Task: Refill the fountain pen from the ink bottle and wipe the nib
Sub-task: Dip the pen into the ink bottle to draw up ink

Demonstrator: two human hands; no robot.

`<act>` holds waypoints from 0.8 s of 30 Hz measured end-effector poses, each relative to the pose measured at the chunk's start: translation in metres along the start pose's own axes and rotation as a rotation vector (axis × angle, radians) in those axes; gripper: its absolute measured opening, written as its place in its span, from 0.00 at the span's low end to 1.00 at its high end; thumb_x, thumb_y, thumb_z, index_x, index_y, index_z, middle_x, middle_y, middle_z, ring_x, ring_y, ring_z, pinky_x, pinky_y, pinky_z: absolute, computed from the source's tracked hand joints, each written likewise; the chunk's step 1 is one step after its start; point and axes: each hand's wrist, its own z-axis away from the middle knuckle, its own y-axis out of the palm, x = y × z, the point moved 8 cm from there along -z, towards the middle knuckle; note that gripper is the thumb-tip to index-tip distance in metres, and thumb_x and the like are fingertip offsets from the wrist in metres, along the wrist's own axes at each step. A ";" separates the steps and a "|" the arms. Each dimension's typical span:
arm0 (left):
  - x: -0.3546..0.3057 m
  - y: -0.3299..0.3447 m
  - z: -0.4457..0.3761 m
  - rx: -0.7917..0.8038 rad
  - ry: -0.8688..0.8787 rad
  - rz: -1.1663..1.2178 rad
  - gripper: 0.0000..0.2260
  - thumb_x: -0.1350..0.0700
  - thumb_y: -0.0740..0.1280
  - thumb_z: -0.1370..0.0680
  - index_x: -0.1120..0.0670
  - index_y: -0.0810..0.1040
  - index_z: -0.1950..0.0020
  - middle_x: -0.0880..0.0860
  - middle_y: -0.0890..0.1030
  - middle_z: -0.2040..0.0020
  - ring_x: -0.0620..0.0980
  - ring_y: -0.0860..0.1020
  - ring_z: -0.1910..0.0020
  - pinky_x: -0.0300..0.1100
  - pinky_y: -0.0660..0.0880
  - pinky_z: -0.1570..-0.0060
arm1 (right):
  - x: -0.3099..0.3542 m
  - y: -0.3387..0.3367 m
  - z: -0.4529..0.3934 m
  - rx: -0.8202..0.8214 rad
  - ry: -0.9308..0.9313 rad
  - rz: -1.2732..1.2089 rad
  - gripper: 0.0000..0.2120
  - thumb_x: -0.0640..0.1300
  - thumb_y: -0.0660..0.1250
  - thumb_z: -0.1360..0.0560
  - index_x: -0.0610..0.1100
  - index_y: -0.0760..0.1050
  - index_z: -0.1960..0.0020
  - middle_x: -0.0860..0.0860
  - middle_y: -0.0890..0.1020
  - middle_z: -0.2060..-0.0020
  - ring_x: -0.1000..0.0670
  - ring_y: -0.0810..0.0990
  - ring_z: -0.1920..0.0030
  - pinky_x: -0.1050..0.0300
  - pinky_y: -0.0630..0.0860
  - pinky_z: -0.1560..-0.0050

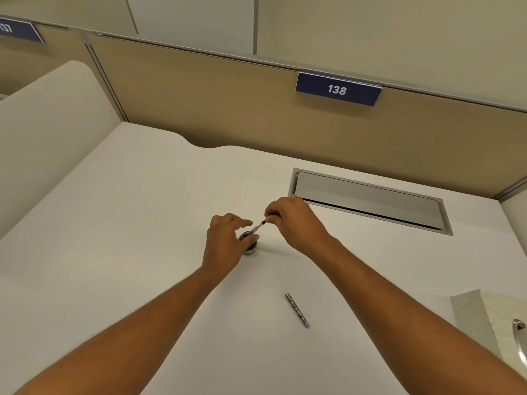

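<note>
A small dark ink bottle point(251, 248) stands on the white desk point(128, 223), mostly hidden by my left hand point(226, 243), which grips it from the left side. My right hand point(293, 220) pinches the upper end of the fountain pen's inner section point(258, 227), a thin clear converter with a red tip. The section slants down to the left, its lower end in the bottle's mouth; the nib is hidden. The pen's metal barrel point(297, 310) lies loose on the desk nearer to me.
A grey cable flap point(370, 201) is set into the desk behind my right hand. Folded tissue paper point(482, 317) and a shiny curved metal part point(520, 340) sit at the right edge. Beige partition panels close off the back and left.
</note>
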 end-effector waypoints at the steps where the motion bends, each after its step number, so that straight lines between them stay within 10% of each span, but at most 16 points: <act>1: 0.001 0.001 0.000 -0.015 -0.012 0.007 0.15 0.48 0.79 0.26 0.50 0.87 0.41 0.46 0.83 0.47 0.48 0.72 0.41 0.41 0.70 0.48 | 0.000 0.001 0.000 0.001 -0.001 0.001 0.06 0.44 0.68 0.20 0.45 0.84 0.50 0.50 0.85 0.54 0.49 0.81 0.55 0.51 0.80 0.51; 18: 0.023 0.018 0.013 -0.146 -0.095 0.229 0.05 0.51 0.78 0.25 0.49 0.89 0.52 0.42 0.86 0.51 0.44 0.79 0.50 0.38 0.74 0.51 | 0.008 0.021 -0.007 0.073 -0.024 0.028 0.09 0.42 0.69 0.20 0.43 0.84 0.42 0.48 0.86 0.48 0.47 0.83 0.48 0.52 0.80 0.45; 24: 0.021 0.017 0.013 -0.142 -0.117 0.322 0.03 0.55 0.78 0.25 0.54 0.89 0.53 0.45 0.88 0.55 0.32 0.80 0.55 0.23 0.70 0.56 | 0.015 0.024 -0.009 0.095 -0.080 0.183 0.06 0.42 0.66 0.18 0.43 0.81 0.48 0.48 0.83 0.52 0.46 0.81 0.53 0.51 0.78 0.53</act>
